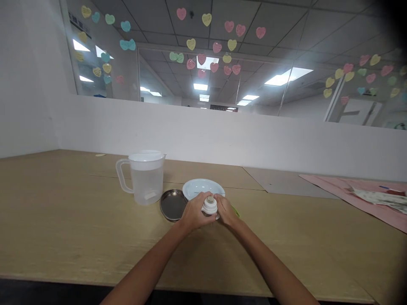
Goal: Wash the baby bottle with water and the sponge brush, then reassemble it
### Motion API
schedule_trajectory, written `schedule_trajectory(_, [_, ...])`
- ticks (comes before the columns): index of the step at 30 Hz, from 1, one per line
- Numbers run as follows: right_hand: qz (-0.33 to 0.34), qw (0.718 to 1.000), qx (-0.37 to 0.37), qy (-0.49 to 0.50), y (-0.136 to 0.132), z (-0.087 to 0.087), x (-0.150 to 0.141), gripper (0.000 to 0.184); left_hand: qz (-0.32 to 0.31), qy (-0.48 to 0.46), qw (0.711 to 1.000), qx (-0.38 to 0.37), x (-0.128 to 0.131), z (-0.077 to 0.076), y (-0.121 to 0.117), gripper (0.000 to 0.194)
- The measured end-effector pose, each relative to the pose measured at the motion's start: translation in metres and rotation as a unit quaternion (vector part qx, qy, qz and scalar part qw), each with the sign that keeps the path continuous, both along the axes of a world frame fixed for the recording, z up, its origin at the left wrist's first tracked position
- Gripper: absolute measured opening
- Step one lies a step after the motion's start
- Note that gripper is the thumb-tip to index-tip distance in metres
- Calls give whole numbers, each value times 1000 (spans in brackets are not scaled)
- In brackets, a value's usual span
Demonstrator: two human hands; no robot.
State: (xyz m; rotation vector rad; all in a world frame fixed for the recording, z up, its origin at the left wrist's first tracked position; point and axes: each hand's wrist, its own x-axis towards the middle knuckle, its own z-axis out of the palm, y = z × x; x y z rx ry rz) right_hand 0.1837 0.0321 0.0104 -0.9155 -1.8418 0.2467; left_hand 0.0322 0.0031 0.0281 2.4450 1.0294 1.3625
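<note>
Both of my hands are closed around a small white bottle-like object (210, 206), near the middle of the table. Its top is round and stepped, with a beige tip; my fingers hide most of its body. My left hand (195, 213) grips it from the left, thumb in front. On the other side, my right hand (226, 209) wraps its right edge. Just behind my hands sits a shallow white bowl (203, 183). A round dark metal pan (173, 205) lies beside my left hand, close to the bowl. Something green (235, 211) shows partly behind my right hand.
A translucent lidded pitcher (146, 180), handle to the left, stands left of the pan. To the right a grey sheet (286, 182) and a pink cloth (337, 186) with items on it cover part of the wooden table (95, 237). A white wall (203, 133) bounds the back.
</note>
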Motion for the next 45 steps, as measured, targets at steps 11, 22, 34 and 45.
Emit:
schedule_trajectory(11, [16, 998, 57, -31, -17, 7, -8, 22, -2, 7, 1000, 30, 2, -9, 6, 61])
schedule_trajectory(22, [14, 999, 51, -6, -17, 7, -13, 16, -37, -20, 999, 33, 2, -5, 5, 54])
schedule_trajectory(34, [52, 997, -24, 48, -11, 5, -15, 32, -29, -23, 999, -18, -1, -14, 9, 62])
schedule_trajectory(45, [47, 998, -38, 27, -13, 7, -13, 33, -25, 8, 1000, -9, -3, -16, 10, 70])
